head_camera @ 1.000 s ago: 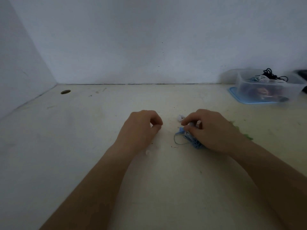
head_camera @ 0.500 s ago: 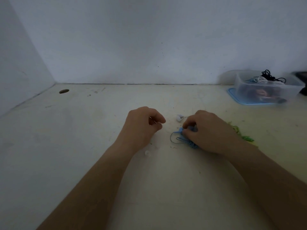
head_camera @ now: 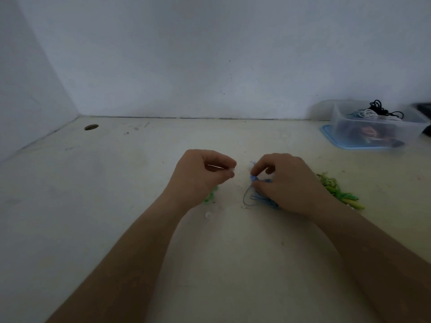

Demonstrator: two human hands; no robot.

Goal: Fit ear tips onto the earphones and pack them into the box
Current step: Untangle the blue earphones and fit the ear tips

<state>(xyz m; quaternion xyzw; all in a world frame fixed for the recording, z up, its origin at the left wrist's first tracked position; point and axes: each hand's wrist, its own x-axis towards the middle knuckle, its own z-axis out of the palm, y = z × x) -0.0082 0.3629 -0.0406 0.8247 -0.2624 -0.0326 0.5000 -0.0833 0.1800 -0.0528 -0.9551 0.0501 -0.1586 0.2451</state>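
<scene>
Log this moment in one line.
left hand: pinches ear tip | right hand: holds blue earphones | box: far right

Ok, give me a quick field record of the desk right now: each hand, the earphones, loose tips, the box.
left hand: pinches a small white ear tip
right hand: pinches the blue earphones at a bud, cable lying on the table
fit: tip and bud apart, not yet joined
loose ear tip: on the table by the left wrist
green earphones: right of the right hand
box: clear, far right, holds cables
</scene>
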